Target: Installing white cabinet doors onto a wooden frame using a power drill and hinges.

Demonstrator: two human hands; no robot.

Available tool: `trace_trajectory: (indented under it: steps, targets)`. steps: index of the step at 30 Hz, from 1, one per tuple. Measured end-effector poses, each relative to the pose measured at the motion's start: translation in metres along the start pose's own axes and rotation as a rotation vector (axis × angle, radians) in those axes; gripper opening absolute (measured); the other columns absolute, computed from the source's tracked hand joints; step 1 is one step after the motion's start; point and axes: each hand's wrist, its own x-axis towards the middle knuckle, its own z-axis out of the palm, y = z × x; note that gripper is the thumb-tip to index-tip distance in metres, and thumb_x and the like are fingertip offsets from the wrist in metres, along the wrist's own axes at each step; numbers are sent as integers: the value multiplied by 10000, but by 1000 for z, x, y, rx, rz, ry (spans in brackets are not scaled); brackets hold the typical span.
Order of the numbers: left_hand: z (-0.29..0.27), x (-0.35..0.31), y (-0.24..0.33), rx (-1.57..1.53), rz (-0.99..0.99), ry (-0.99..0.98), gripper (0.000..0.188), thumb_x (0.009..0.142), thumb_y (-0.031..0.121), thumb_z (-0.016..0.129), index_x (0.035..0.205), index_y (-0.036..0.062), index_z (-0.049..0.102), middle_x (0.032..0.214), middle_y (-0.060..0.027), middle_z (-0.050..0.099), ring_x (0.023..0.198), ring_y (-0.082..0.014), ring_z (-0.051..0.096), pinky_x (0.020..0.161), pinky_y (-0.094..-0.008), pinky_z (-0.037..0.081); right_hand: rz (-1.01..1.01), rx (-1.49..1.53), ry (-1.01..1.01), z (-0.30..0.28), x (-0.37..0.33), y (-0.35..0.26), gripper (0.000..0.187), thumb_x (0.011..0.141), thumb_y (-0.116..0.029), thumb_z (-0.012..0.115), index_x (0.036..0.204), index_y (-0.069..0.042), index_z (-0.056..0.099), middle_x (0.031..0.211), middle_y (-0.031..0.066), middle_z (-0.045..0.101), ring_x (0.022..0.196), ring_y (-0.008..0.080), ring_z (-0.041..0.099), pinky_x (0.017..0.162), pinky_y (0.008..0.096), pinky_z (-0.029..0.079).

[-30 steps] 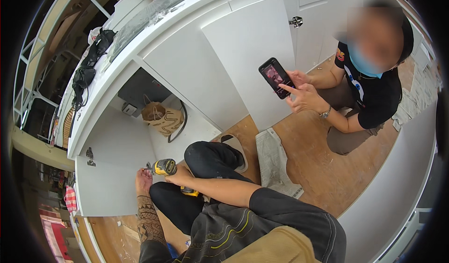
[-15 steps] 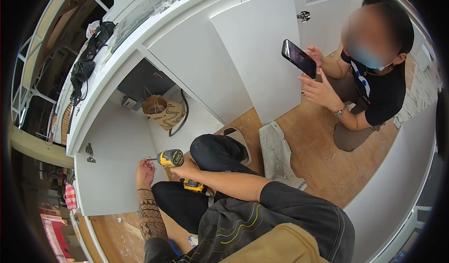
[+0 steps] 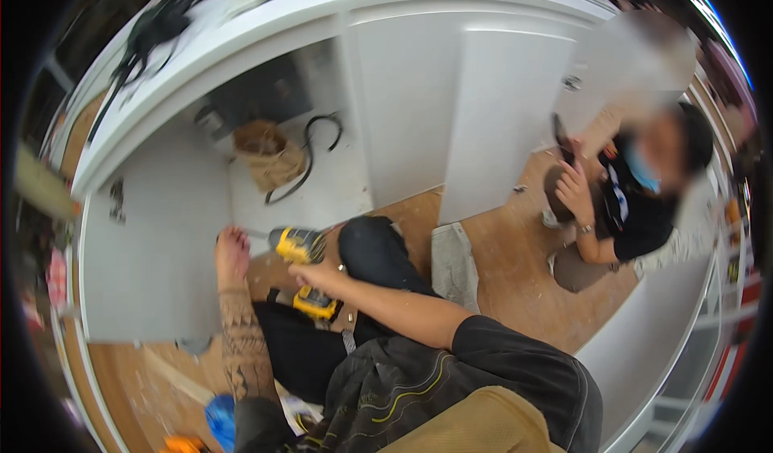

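My right hand (image 3: pixel 318 277) is wrapped round the grip of a yellow and black cordless drill (image 3: pixel 298 246), its battery hanging below over my lap. The drill lies level and its bit points left. Just beyond the bit, my left hand (image 3: pixel 233 252) is raised with its fingers drawn together; what they hold is too blurred to make out. Beside that hand stands the open white cabinet door (image 3: pixel 153 252), with a metal hinge (image 3: pixel 117 202) near its upper left edge. Whether the bit touches my left fingers cannot be seen.
Inside the open cabinet sit a brown paper bag (image 3: pixel 270 155) and a black hose (image 3: pixel 304 163). To the right, a white door panel (image 3: pixel 507 123) stands out near a crouching person (image 3: pixel 644 203) holding a phone (image 3: pixel 564 140). Grey sheeting (image 3: pixel 455 264) lies on the wooden floor.
The whole view has shifted and blurred. The drill stays in my right hand, pointing toward my left hand, whose fingers are drawn together. The other person's phone now shows edge-on.
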Motion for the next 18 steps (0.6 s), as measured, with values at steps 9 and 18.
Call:
trace_trajectory:
  steps: [9,18]
  targets:
    - [57,-39,4,-34,27,57,140,1005,234,595,954,103,596,892,-33,688,745,-114,599,698,-259,512,-161,15,-31,-26,-1,10,169,856,31,720,1000,-23,650,827,60,672,678,154,641,619,308,519]
    - [42,-47,5,10,25,108,148,1016,221,535,1067,83,549,912,-51,715,751,-121,629,667,-269,527,-85,99,-117,-10,-7,-10,326,889,23,723,1211,-6,676,831,37,650,654,132,617,596,321,534]
